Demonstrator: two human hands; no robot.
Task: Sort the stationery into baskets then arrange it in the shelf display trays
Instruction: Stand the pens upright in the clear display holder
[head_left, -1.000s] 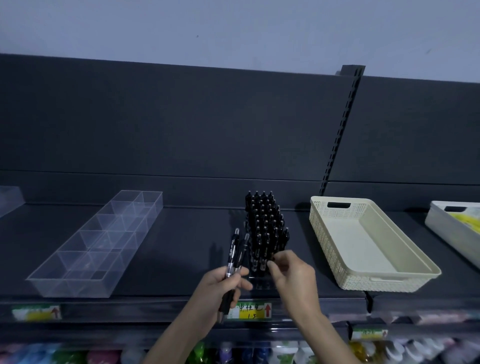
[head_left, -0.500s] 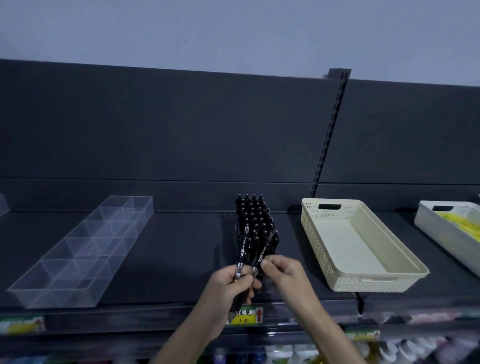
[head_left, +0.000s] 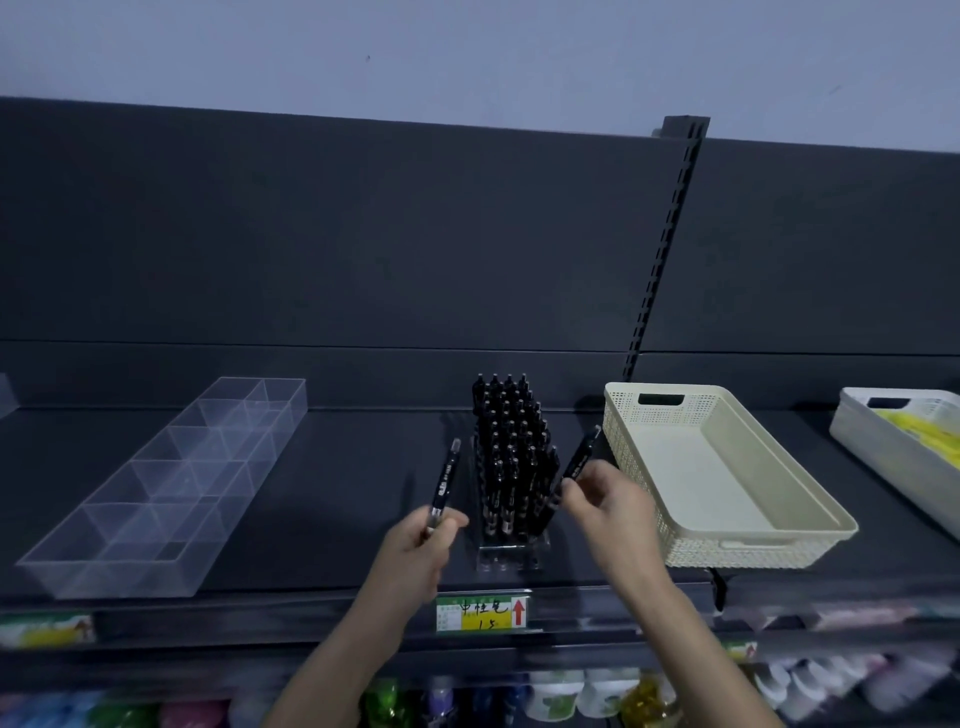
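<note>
Two black pens, one in each hand, flanking the full pen stand.
The left hand (head_left: 421, 551) grips one pen (head_left: 445, 480) left of the pen stand (head_left: 511, 555) on the shelf (head_left: 337, 519). The right hand (head_left: 608, 514) pinches a second pen (head_left: 577, 462) just right of the stand. A cream basket (head_left: 753, 553) sits to the right and a clear divided tray (head_left: 171, 483) to the left.

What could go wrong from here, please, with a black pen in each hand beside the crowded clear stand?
1. The clear acrylic stand is packed with upright black pens; pushing in the tilted black pen pinched by the right hand might knock neighbours askew.
2. The stand sits near the dark shelf's front edge; a firm push could tip it off.
3. The left hand grips its second black pen low down, so it could slip.
</note>
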